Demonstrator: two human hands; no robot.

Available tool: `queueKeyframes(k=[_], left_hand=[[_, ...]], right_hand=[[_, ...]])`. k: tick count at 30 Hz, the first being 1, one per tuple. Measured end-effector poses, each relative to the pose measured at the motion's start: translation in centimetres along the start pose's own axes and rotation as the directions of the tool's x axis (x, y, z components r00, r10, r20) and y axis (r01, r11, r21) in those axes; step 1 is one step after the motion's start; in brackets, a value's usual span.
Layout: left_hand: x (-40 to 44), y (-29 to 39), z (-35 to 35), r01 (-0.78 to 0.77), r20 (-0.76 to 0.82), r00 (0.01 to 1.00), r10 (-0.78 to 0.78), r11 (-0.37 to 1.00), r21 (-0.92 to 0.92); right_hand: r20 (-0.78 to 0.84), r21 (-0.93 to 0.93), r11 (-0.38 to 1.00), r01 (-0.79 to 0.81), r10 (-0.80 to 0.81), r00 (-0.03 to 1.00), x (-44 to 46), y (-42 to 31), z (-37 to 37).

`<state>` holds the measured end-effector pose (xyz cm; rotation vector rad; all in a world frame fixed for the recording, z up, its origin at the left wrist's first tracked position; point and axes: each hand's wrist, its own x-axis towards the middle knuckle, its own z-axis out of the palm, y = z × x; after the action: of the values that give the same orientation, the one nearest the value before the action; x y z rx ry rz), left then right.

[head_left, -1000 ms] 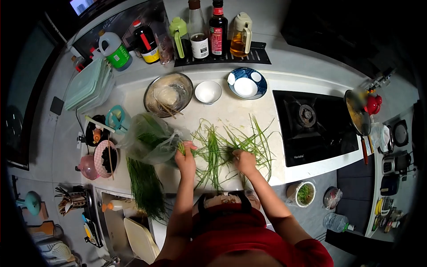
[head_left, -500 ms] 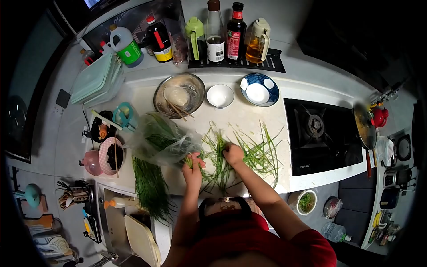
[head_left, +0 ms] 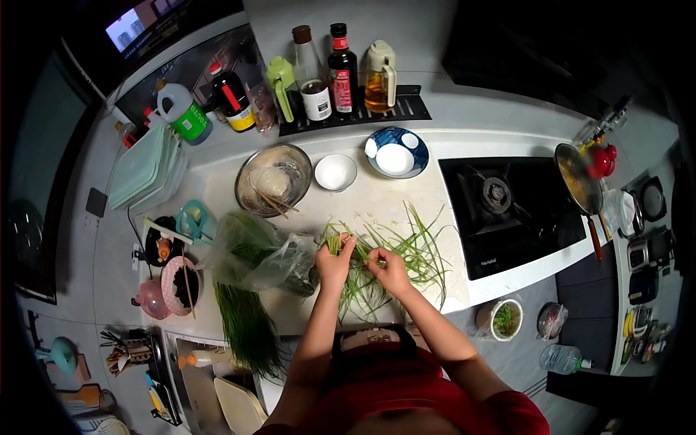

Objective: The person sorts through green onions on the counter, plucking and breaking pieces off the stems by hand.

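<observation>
Thin green stalks (head_left: 424, 250) lie spread over the pale counter in front of me. My left hand (head_left: 336, 262) is closed around a small bunch of them, its thumb pointing up. Just to its right, my right hand (head_left: 386, 270) pinches green stalks, and the two hands nearly touch. Left of my hands is a clear plastic bag (head_left: 254, 254) with dark greens inside. A thick bundle of long dark green stalks (head_left: 246, 326) hangs over the counter's front edge below the bag.
A metal bowl (head_left: 286, 170) with dough and chopsticks, a white bowl (head_left: 336, 172) and a blue patterned bowl (head_left: 413, 158) stand behind. Bottles (head_left: 342, 80) line a black rack. At right is a black stove (head_left: 522, 232); a bin (head_left: 500, 319) stands below the counter.
My left hand has moved right, over the stalks, away from the bag. My right hand has come back beside it, now pinching stalks. The camera view has shifted.
</observation>
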<state>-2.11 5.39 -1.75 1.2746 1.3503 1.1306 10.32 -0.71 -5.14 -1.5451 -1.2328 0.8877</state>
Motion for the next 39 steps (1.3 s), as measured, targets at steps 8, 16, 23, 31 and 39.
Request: queueKeyframes(k=[8, 16, 23, 31, 39], left_hand=[[-0.5, 2.1, 0.4, 0.304, 0.206, 0.942, -0.266, 0.934, -0.187], [-1.2, 3.0, -0.1, 0.337, 0.266, 0.927, -0.266, 0.902, -0.271], [-0.9, 2.8, -0.5, 0.208, 0.097, 0.978, -0.187, 0.932, -0.297], [-1.3, 2.4, 0.0, -0.044, 0.171, 0.985, 0.029, 0.995, 0.087], [-1.8, 1.4, 0.8, -0.038, 0.353, 0.934, 0.05, 0.998, -0.04]], right_hand=[[-0.259, -0.141, 0.951, 0.276, -0.304, 0.917, -0.5, -2.2, -1.6], [0.072, 0.593, 0.755, -0.281, 0.298, 0.952, -0.8, -3.4, -2.3], [0.168, 0.674, 0.652, -0.348, 0.324, 0.931, -1.1, -3.8, -3.5], [0.185, 0.69, 0.61, -0.39, 0.372, 0.909, -1.0, -3.5, -3.6], [0.114, 0.595, 0.723, -0.352, 0.358, 0.927, -1.0, -3.9, -3.5]])
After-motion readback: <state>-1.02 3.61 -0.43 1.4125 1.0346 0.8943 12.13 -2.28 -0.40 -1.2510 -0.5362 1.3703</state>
